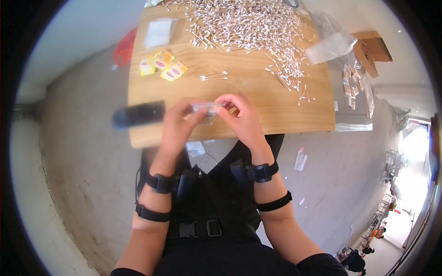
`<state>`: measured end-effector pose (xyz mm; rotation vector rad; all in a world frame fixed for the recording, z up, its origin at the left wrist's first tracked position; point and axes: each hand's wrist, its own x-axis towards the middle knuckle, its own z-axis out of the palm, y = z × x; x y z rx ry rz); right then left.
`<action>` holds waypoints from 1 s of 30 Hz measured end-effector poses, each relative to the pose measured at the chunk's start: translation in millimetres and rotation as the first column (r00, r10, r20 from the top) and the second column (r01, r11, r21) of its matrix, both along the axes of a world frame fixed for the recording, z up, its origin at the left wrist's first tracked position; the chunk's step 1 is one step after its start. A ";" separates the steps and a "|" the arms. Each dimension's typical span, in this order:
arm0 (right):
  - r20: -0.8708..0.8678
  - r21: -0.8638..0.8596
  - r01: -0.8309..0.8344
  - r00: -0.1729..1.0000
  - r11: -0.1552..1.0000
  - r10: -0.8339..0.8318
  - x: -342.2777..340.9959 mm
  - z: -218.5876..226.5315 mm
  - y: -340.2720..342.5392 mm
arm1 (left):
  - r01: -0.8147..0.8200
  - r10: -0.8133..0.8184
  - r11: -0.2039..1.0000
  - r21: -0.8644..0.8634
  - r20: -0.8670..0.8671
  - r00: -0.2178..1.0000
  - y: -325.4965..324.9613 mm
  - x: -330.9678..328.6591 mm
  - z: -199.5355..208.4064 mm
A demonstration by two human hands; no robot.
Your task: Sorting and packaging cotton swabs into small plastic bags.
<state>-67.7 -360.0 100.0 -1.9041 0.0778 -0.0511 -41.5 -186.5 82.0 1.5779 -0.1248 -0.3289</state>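
Observation:
A small clear plastic bag (209, 118) is stretched between my two hands above the table's near edge. My left hand (178, 120) pinches its left side between thumb and fingers. At the other end, the thumb and fingertips of my right hand (242, 118) close on the bag's upper edge. Whether anything lies inside it, I cannot tell. Just beyond my hands, a few cotton swabs (214, 77) lie apart on the wooden table (239, 92). Yellow printed labels (174, 71) are spread to their left, with a stack of clear bags (159, 34) farther back.
A large heap of cotton swabs (248, 23) covers the far side, trailing down the right. A blurred black object (138, 114) overhangs the left edge. Beyond the right edge are a large clear bag (331, 48), a cardboard box (372, 53) and several small packets (352, 85).

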 end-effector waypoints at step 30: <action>0.006 0.094 -0.077 0.997 0.993 0.077 -14.8 -0.9 -7.5 | 0.086 -0.114 0.976 0.202 0.133 0.985 -2.2 -9.1 10.0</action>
